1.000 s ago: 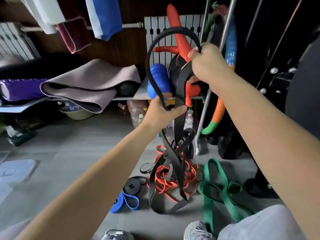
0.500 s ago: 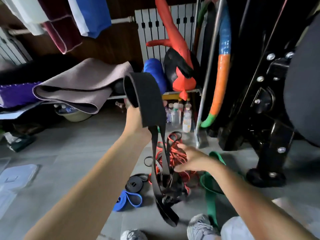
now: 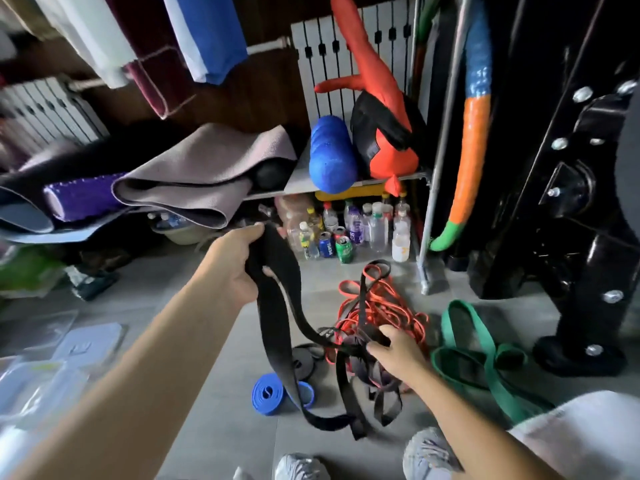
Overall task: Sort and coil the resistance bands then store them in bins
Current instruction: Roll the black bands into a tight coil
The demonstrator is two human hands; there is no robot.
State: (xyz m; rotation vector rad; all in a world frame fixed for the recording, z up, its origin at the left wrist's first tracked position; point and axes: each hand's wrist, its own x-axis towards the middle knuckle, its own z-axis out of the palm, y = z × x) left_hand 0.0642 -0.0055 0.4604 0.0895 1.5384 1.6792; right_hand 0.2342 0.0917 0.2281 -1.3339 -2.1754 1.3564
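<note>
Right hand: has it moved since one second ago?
Yes. The right hand dropped from above the grey metal shelf down to the tangled orange-red rubber bands on the floor, where its fingers grip a black rubber band.

home gym storage | rolled mats (image 3: 194, 178) | foam roller (image 3: 330, 157) | weight machine (image 3: 568, 174)

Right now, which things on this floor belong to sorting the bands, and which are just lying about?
For the job:
left hand, holding the wide black band
right hand, gripping a thin black band
red bands
green band
blue coil
clear bins, blurred

Lying about:
bottles
foam roller
mat
shoes
</note>
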